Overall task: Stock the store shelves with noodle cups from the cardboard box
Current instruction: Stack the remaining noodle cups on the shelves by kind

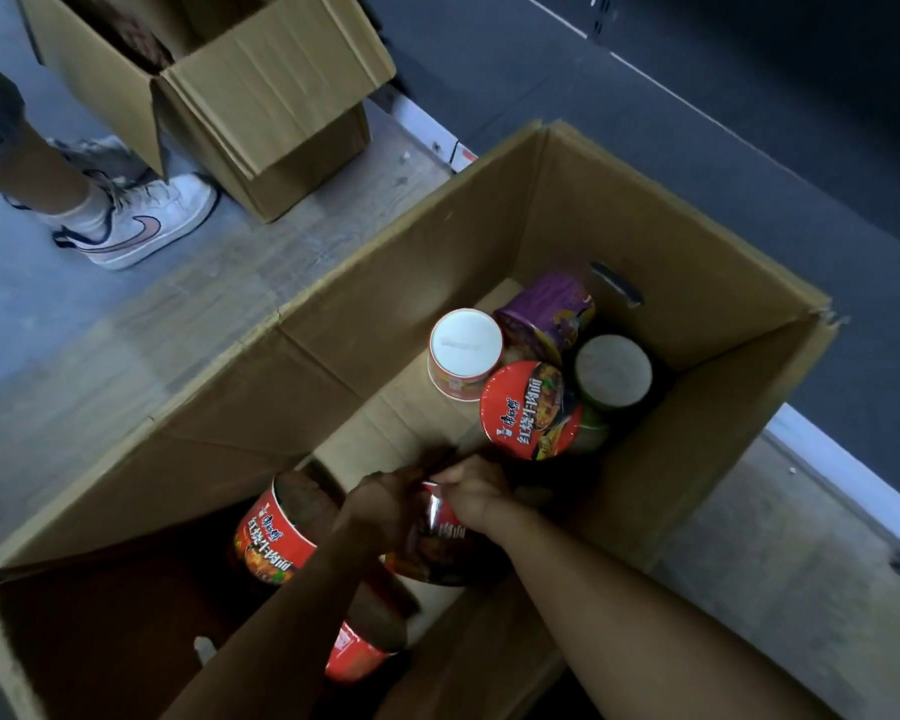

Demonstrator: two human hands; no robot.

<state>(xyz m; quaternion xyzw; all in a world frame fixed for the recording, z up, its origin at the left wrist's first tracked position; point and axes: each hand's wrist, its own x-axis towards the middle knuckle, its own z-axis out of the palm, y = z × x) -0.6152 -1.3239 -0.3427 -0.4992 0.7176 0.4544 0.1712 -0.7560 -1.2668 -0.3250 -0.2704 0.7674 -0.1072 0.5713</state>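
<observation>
The red noodle cup (440,530) sits low in the middle of the open cardboard box (645,226), tipped over. Both grips are on it: the left grip (380,506), deep in shadow, curls against its near-left side, and the right grip (473,492) has its fingers hooked over the upper edge, so the cup is pinched between the two. Just left of the left grip a second red cup (274,537) lies on its side. Below that forearm, nearer the person, a third red cup (354,657) shows only in part. Beyond the right grip, in the far corner of the box, stands a cluster: a red-lidded cup (531,410) facing up, an upturned cup (466,353) showing its white base, a purple cup (546,314) leaning behind them, and a dark cup (614,374) also base-up, too dim to read. Well beyond the left grip, outside the box, another box (240,96) stands open on the wooden floor (204,314), with somebody's pale sneaker (141,226) beside it.
</observation>
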